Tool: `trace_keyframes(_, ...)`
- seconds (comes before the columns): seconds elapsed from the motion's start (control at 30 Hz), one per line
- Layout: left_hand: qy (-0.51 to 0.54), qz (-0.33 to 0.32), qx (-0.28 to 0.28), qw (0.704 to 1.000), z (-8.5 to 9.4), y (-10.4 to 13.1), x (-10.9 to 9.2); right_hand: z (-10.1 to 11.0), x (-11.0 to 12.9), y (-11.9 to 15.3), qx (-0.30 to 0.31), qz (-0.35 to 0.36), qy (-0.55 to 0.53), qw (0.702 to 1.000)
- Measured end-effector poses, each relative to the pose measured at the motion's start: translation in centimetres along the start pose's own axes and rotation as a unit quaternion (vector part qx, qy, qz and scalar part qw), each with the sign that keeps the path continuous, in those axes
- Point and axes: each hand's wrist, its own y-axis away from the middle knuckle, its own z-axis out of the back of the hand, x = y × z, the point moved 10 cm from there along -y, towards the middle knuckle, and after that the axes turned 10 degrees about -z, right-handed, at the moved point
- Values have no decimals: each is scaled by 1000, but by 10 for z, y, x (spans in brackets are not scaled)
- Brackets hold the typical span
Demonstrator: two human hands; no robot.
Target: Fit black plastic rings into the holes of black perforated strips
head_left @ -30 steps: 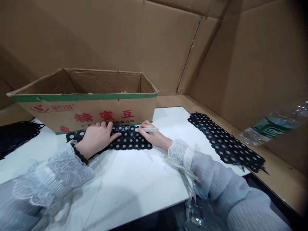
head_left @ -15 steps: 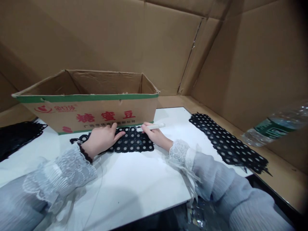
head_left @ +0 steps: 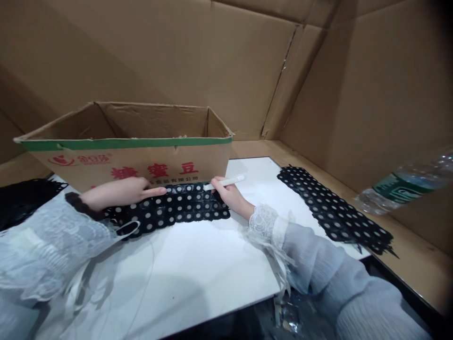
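A black sheet with rows of pale round dots (head_left: 170, 210) lies on the white tabletop, just in front of the cardboard box. My left hand (head_left: 123, 192) rests over its left part, index finger stretched along the top row of dots; the other fingers are mostly hidden. Pinched in my right hand (head_left: 231, 196) is a slim white pen-like tool (head_left: 231, 181), slanting up to the right. Its lower left end meets the top row of dots near the sheet's right end. Whether that end is a nib or a blade is too small to tell.
Behind the sheet stands an open cardboard box (head_left: 85, 165) with a green rim. A second dotted black sheet (head_left: 332, 208) lies at the right table edge, near a plastic water bottle (head_left: 403, 189). More black material (head_left: 28, 198) is piled at left. Cardboard walls (head_left: 159, 52) surround the table.
My left hand has slid left, uncovering more of the sheet, and its index finger now points right. My right hand and the white tool have shifted slightly right, the tool tilting more steeply.
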Motion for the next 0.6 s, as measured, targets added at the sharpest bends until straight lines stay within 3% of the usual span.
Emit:
trace_keyframes(0.13, 74, -6, 54, 996, -10, -2, 5, -3, 0, 1, 5, 0, -3, 1000)
trace_keyframes(0.23, -50, 15, 31, 998, -16, -7, 12, -6, -1, 2, 10, 11, 12, 1000)
trace_keyframes(0.3, -144, -3, 3, 990, -19, -8, 4, -5, -1, 2, 7, 15, 23, 1000)
trace_keyframes(0.43, -226, -71, -129, 963, -8, 0, -38, -3, -2, 2, -1, 14, 25, 1000)
trace_keyframes(0.5, -183, -113, -192, 957, -1, 3, -64, -3, -2, 2, 0, 11, 21, 1000)
trace_keyframes(0.6, -57, -192, -236, 951, -3, -3, -98, -3, -2, 1, -2, 7, 13, 1000)
